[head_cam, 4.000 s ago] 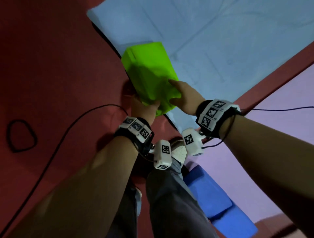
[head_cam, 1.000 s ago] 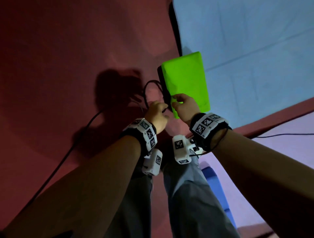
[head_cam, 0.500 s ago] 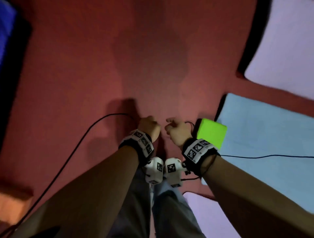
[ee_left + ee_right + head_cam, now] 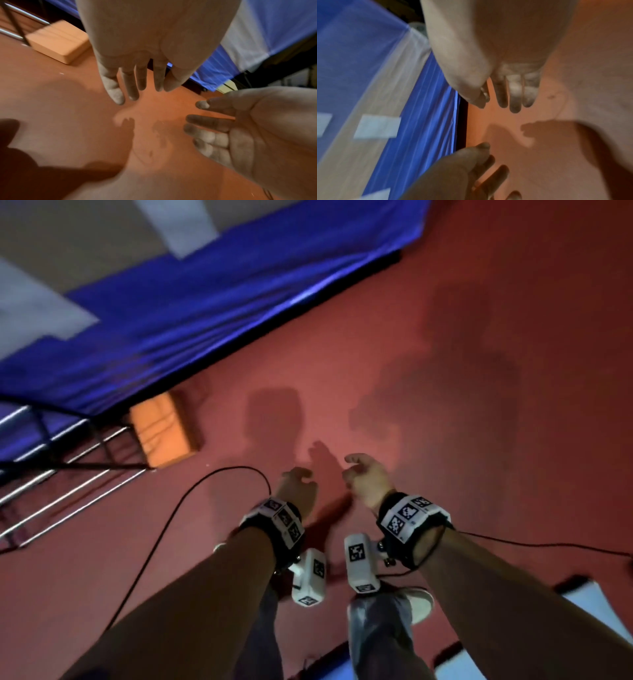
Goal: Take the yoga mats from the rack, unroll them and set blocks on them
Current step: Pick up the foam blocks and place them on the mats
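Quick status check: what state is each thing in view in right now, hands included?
left hand: empty, fingers loosely spread, above the floor.
right hand: empty, fingers relaxed, holds nothing.
orange block: lies flat on the red floor beside the rack, untouched.
rack: metal bars, no mat visible on the part in view.
blue mat: spread flat.
black cable: trails loose across the floor.

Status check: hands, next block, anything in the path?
Left hand and right hand open, holding nothing. Orange block on the red floor ahead-left, beside the metal rack. Black cable trails across the floor between.
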Action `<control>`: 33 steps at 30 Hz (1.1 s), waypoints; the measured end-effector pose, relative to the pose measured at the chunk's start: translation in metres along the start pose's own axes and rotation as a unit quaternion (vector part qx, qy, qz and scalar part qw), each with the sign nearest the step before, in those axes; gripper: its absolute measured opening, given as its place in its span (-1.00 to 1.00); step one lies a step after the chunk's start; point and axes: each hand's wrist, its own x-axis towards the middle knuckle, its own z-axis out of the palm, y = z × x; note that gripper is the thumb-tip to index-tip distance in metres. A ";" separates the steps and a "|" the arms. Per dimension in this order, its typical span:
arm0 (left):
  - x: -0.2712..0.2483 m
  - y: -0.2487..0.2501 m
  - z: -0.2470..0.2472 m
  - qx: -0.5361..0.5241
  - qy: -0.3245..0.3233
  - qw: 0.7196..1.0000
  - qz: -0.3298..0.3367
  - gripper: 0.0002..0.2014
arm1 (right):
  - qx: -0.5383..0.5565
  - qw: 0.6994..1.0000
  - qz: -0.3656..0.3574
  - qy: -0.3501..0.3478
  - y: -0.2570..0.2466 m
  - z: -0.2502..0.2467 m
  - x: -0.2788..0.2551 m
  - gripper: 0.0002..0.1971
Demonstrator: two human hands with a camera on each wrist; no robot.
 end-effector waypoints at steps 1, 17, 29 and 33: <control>0.010 -0.020 -0.029 -0.013 0.010 1.000 -0.012 -0.70 | -0.018 1.000 -0.001 -0.022 -0.014 0.031 0.010 -0.72; 0.127 -0.270 -0.310 -0.119 0.096 0.976 -0.156 -0.61 | -0.181 0.966 0.047 -0.176 -0.090 0.405 0.106 -0.60; 0.288 -0.327 -0.304 -0.236 0.160 0.940 -0.186 -0.33 | -0.261 0.948 -0.008 -0.183 -0.081 0.492 0.276 -0.47; 0.327 -0.357 -0.285 -0.268 0.183 0.925 -0.198 -0.21 | -0.269 0.944 -0.006 -0.192 -0.061 0.509 0.317 -0.27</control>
